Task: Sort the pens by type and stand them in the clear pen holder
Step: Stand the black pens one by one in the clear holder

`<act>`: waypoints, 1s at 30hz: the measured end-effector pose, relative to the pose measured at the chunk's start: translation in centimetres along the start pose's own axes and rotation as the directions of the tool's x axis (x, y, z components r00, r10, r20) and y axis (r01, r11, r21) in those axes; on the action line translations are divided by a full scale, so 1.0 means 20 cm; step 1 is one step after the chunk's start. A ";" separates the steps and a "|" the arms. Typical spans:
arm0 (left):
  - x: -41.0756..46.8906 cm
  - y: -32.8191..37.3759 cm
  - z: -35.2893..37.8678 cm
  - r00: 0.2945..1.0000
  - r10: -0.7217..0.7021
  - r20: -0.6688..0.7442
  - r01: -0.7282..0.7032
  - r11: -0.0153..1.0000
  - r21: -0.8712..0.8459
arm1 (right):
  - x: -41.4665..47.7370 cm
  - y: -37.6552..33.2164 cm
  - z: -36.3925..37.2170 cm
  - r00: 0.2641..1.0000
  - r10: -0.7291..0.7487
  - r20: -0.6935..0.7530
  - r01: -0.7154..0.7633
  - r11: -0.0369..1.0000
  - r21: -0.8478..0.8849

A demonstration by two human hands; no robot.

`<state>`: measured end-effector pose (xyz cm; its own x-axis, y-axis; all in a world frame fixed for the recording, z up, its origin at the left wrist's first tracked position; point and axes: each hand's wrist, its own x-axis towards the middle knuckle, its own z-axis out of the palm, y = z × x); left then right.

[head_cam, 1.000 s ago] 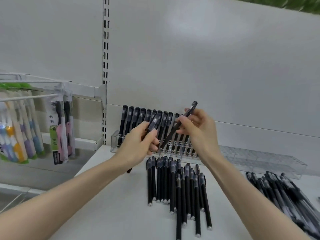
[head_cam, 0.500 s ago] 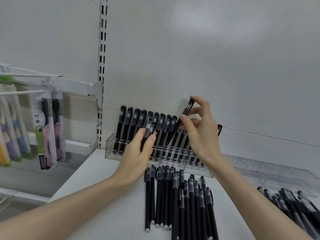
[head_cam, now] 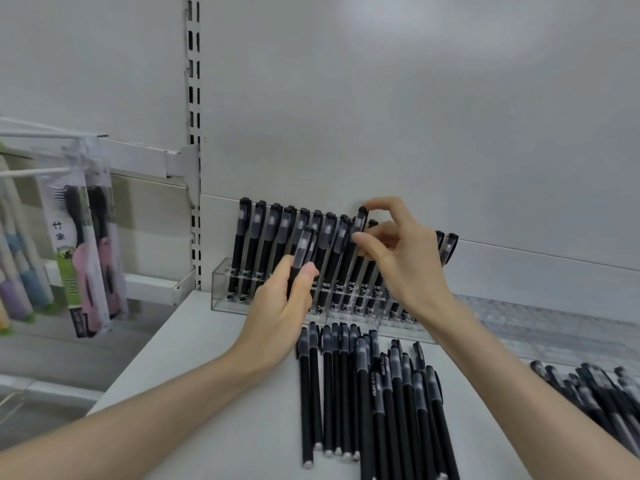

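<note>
Above the holder's (head_cam: 221, 289) middle slots, the right grip (head_cam: 405, 261) pinches a pen (head_cam: 360, 221) by its cap, tip down among the standing row. Before the holder's left part, the left grip (head_cam: 280, 306) clasps a second pen (head_cam: 302, 249). Placing is in hand, I judge; next, this pen needs seating in a free slot. Loose pens (head_cam: 363, 393) lie before the holder.

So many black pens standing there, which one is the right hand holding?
The pen whose cap pokes above the row of pens in the clear pen holder; the right hand pinches its cap between thumb and forefinger.
</note>
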<state>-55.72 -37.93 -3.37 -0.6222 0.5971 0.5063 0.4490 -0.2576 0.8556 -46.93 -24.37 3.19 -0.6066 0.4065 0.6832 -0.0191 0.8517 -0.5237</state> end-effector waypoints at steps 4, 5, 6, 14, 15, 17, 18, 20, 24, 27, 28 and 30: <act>0.00 0.00 0.00 1.000 -0.017 -0.001 0.017 1.000 -0.003 | 0.00 0.00 -0.01 0.997 0.029 0.067 -0.028 1.000 -0.006; 0.00 0.00 0.00 1.000 -0.023 -0.001 0.023 1.000 -0.007 | -0.01 0.00 0.00 0.996 0.035 0.077 -0.035 0.999 -0.010; 0.00 0.00 0.00 1.000 -0.030 -0.004 0.030 0.999 -0.012 | -0.01 0.00 -0.01 0.995 0.042 0.086 -0.041 0.999 -0.013; 0.00 0.00 0.00 1.000 -0.031 0.004 0.031 0.999 -0.005 | -0.02 -0.04 -0.04 0.997 -0.075 -0.029 0.067 0.973 -0.222; 0.00 0.00 0.00 1.000 -0.027 0.006 0.027 1.000 -0.004 | -0.01 -0.04 -0.04 0.991 -0.121 -0.048 0.105 0.960 -0.261; 0.00 0.00 0.00 1.000 -0.019 0.008 0.019 1.000 -0.004 | 0.01 -0.04 -0.02 0.987 -0.155 -0.044 0.134 0.942 -0.307; 0.00 0.00 0.00 1.000 -0.016 0.007 0.016 1.000 -0.003 | 0.02 -0.03 -0.01 0.987 -0.154 -0.037 0.134 0.938 -0.319; 0.00 0.00 0.00 1.000 -0.014 0.007 0.013 1.000 0.000 | 0.04 -0.02 0.00 0.986 -0.165 -0.033 0.144 0.929 -0.341; 0.00 0.00 0.00 1.000 -0.018 0.005 0.018 1.000 0.006 | 0.04 0.00 0.01 0.982 -0.186 -0.021 0.167 0.922 -0.349; 0.00 0.00 0.00 1.000 -0.014 0.005 0.014 1.000 0.008 | 0.03 0.01 0.01 0.983 -0.184 -0.030 0.162 0.924 -0.347; 0.00 0.00 0.00 1.000 -0.013 0.008 0.013 1.000 0.007 | 0.03 0.01 0.01 0.983 -0.179 -0.030 0.158 0.923 -0.351; 0.00 0.00 0.00 0.999 -0.027 0.021 0.027 1.000 -0.013 | 0.02 0.00 0.01 0.985 -0.167 -0.030 0.146 0.925 -0.350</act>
<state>-55.64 -37.97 -3.33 -0.6204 0.6196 0.4809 0.4238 -0.2511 0.8703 -47.40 -24.31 3.31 -0.5705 0.2680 0.7764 0.1719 0.9633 -0.2062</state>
